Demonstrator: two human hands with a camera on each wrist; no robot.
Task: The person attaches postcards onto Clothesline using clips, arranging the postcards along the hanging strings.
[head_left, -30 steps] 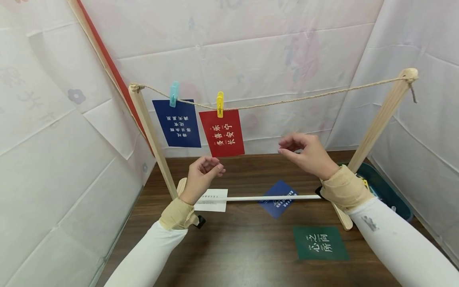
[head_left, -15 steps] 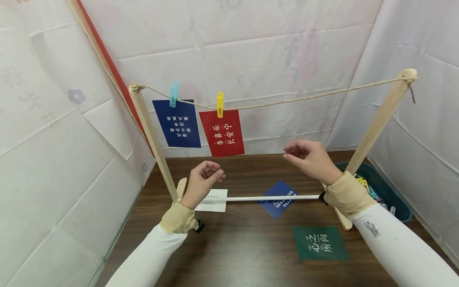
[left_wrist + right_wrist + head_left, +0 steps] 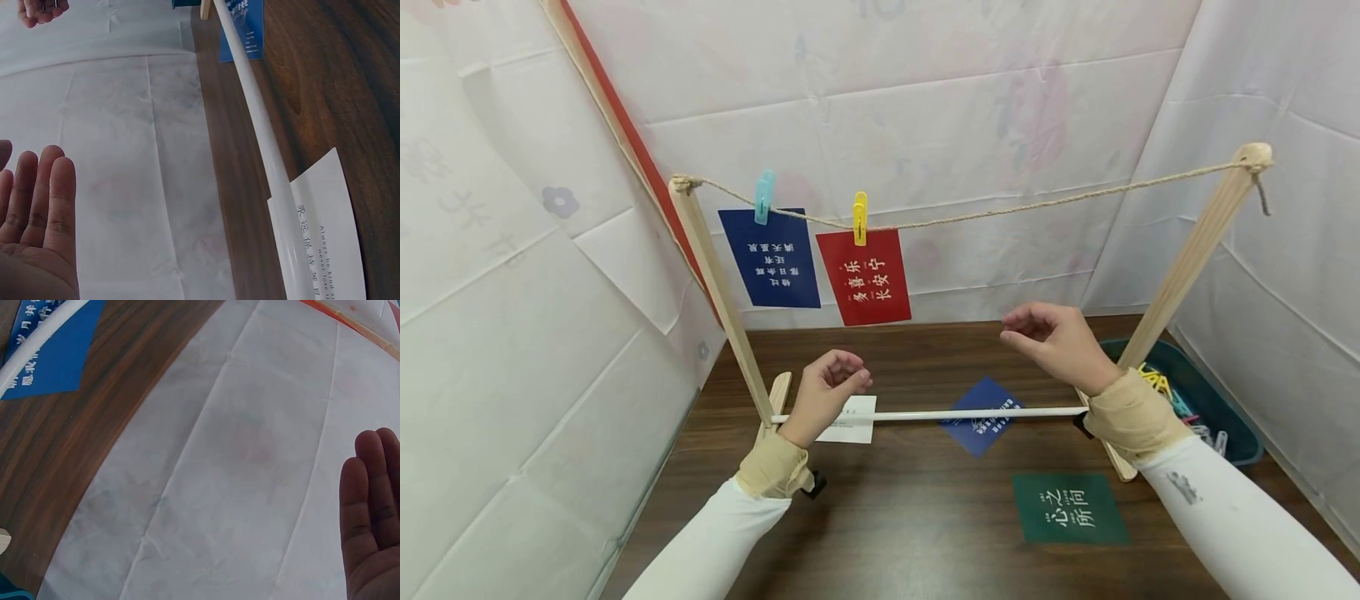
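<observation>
My left hand (image 3: 826, 392) hovers above the table near a white card (image 3: 853, 421), its fingers loosely bent and holding nothing. To the right, my right hand (image 3: 1056, 340) floats in the air in a similar relaxed curve, also without anything in it. Above and behind them a twine line (image 3: 1000, 212) runs between two wooden posts. From it hang a dark blue card (image 3: 771, 262) under a light blue clothespin (image 3: 764, 197) and a red card (image 3: 867, 279) under a yellow clothespin (image 3: 860, 218). Both hands are apart from the cards and the line.
A white rod (image 3: 917, 415) joins the posts low down, passing over the white card and a blue card (image 3: 977, 433). Nearer me lies a green card (image 3: 1070, 508). Behind the right post (image 3: 1198, 250) stands a dark green bin (image 3: 1243, 450) with several clothespins.
Both hands have sunk lower, and the right hand has also drifted slightly right. The hanging cards and the cards on the table stay where they were.
</observation>
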